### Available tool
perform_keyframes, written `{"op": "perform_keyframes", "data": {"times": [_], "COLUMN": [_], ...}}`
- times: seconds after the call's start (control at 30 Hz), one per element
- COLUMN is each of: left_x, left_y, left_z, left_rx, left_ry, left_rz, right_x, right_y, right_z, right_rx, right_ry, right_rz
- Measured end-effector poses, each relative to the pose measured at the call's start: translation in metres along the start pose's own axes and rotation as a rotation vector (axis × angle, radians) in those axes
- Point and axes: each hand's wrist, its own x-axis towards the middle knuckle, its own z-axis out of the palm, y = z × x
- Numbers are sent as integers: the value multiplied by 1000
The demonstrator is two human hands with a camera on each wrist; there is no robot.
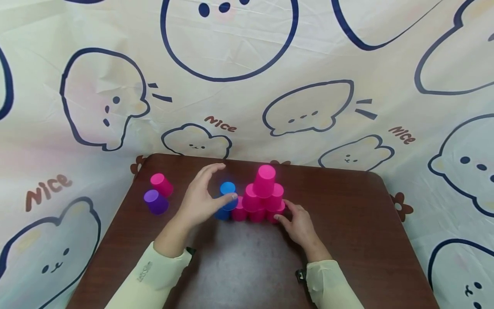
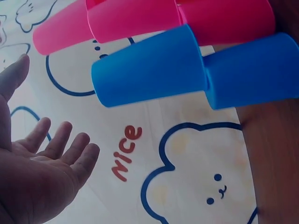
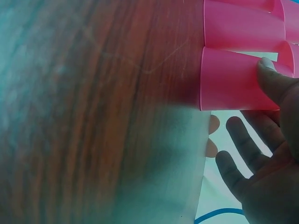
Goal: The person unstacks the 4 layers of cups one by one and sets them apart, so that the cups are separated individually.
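Note:
Upside-down cups form a stepped stack on the table. Its left end has an upper blue cup [image 2: 149, 67] resting above a lower blue cup [image 2: 257, 72]. Pink cups make up the rest, with a single pink cup [image 1: 264, 182] on top. My left hand [image 1: 199, 201] is left of the blue cups, fingers spread and holding nothing; the left wrist view shows it apart from them. At the stack's lower right, my right hand [image 1: 300, 225] holds the bottom pink cup [image 3: 238, 81] between thumb and index finger. Its other fingers extend loosely.
A separate pink cup [image 1: 162, 184] and a purple cup [image 1: 156, 202] stand upside down at the table's left side. Behind the dark wooden table [image 1: 347, 223] hangs a pale cloth [image 1: 247, 103] printed with cartoon animals.

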Motion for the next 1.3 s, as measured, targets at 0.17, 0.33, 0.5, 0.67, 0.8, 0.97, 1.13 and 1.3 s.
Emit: {"op": "perform_keyframes", "data": {"times": [0.17,0.33,0.5,0.67,0.8,0.97,1.13,1.3], "left_x": [3,4,5,8,11,15,18,22], "left_y": [4,9,16,22,25,26,28,31], "left_z": [8,14,20,26,30,35,39,44], "left_rx": [-11,-19,-7,14,11,1,-12,-13], "left_ry": [-12,-33,-56,-59,-58,-59,-58,-65], "left_rz": [14,11,-5,-2,-5,-10,2,7], "right_x": [0,1,1,1,1,1,1,1], "right_y": [1,2,2,2,2,3,4,5], "right_z": [0,-1,-2,-1,-1,1,1,1], "right_rx": [-6,-5,0,-3,-5,-10,-2,-8], "right_ry": [2,6,10,12,14,23,28,24], "right_rz": [-16,-23,-34,-32,-37,-43,-41,-39]}}
